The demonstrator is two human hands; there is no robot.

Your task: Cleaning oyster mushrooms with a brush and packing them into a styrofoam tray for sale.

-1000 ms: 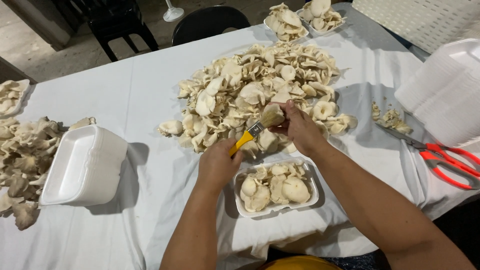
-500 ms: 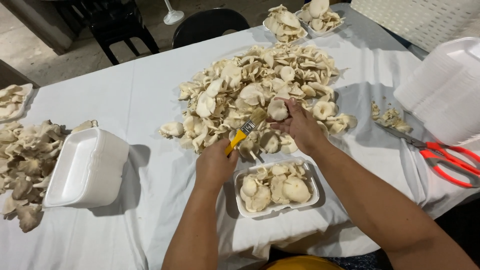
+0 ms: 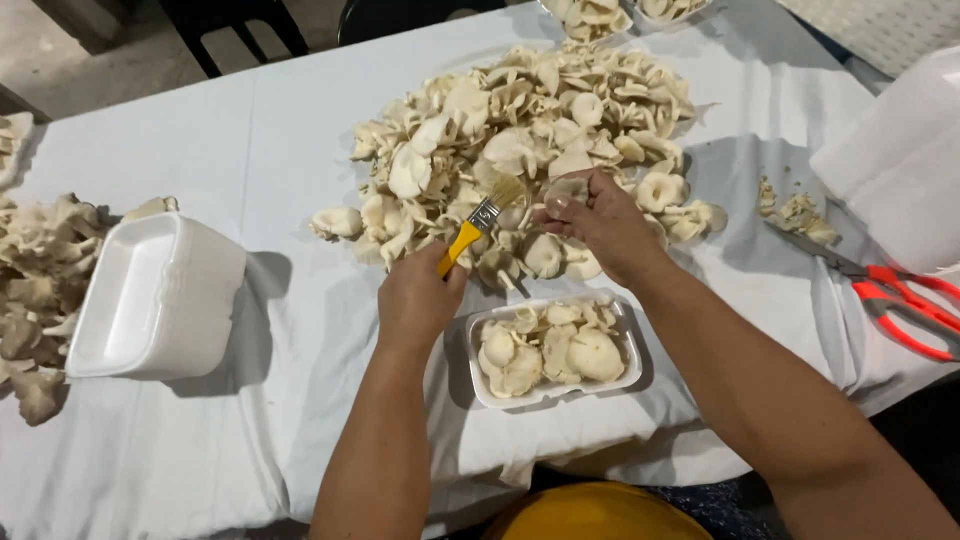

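My left hand [image 3: 418,296] grips a small brush with a yellow handle [image 3: 478,226], its bristles pointing up and right toward my other hand. My right hand [image 3: 600,220] holds one pale oyster mushroom [image 3: 568,190] at the near edge of a big pile of oyster mushrooms [image 3: 520,130] on the white tablecloth. Just below both hands sits a white foam tray [image 3: 553,348] partly filled with mushrooms.
A stack of empty white foam trays [image 3: 150,295] stands at the left, beside darker mushroom clusters [image 3: 35,290]. Red-handled scissors [image 3: 905,300] and mushroom trimmings [image 3: 800,212] lie at the right, next to a white foam stack [image 3: 900,160]. More filled trays [image 3: 590,15] sit at the far edge.
My right hand reached into the pile and now holds a mushroom up at its edge. The brush in my left hand stayed close, tilting toward that mushroom.
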